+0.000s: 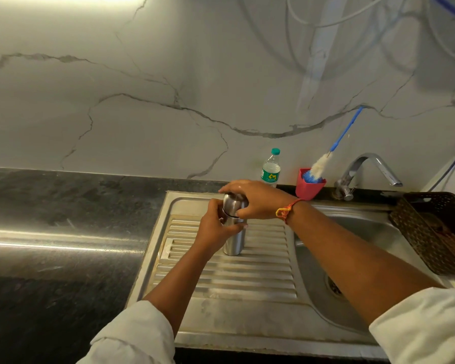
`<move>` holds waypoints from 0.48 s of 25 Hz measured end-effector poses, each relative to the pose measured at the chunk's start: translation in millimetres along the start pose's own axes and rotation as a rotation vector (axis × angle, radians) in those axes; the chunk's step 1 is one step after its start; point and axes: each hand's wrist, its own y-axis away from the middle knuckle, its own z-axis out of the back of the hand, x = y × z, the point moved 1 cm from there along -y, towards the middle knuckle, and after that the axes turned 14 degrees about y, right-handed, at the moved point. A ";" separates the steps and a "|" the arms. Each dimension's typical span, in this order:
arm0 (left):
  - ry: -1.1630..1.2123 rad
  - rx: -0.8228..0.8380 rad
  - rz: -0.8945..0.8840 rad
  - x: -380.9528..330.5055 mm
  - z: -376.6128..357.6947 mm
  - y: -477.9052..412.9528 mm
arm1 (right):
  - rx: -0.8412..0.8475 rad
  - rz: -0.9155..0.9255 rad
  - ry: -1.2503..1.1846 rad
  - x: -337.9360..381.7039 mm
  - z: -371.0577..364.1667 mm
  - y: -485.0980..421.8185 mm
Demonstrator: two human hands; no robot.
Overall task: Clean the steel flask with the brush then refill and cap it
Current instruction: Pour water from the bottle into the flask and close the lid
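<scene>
Held the flask (234,244) upright on the ribbed drainboard (234,274) left of the sink (310,271), base down, mouth end up, long axis vertical. Wrapped the left grip (216,227) round the flask's upper body from the left, fingers curled across the front. Set the right grip (255,199) over the cap (233,203) from above and from the right, fingers curled round its dome. Found the cap straight beneath the right grip and straight above the left, both grips touching steel, so neither nearer; found the two stacked along the one vertical axis. Judged the coming move a twist of the cap about that axis, with the left grip bracing the body against the turn. Saw a dark seam between cap and body, but could not tell whether screwed home or partway, nor whether going on or coming off. Saw the brush (321,164) head-down in a red cup (309,189) at the back beside the tap (368,166), handle leaning up and to the right along the wall, well apart from both grips, nearer the right one. Noted a plastic bottle (271,169) just left of the cup and behind the flask, a dark basket (436,232) at the sink's right edge, and a dark tabletop (63,219) to the left.
</scene>
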 end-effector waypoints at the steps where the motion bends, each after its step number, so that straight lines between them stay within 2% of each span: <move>1: 0.000 -0.014 -0.004 -0.7 -0.8 1.5 | -0.032 -0.019 0.027 -0.6 0.5 -0.2; 5: 0.002 -0.066 -0.012 -1.6 -7.0 4.1 | -0.259 -0.398 0.170 20.0 -2.6 -4.3; 7: -0.011 -0.062 -0.003 -4.0 -7.4 5.5 | -0.245 -0.498 0.233 31.5 -3.6 -9.3; 10: -0.043 -0.043 -0.009 -4.2 -5.1 3.4 | -0.125 -0.486 0.200 18.7 11.3 -7.8; 12: -0.047 -0.031 -0.002 -4.4 -2.8 3.0 | -0.011 -0.312 0.153 5.0 21.1 -2.3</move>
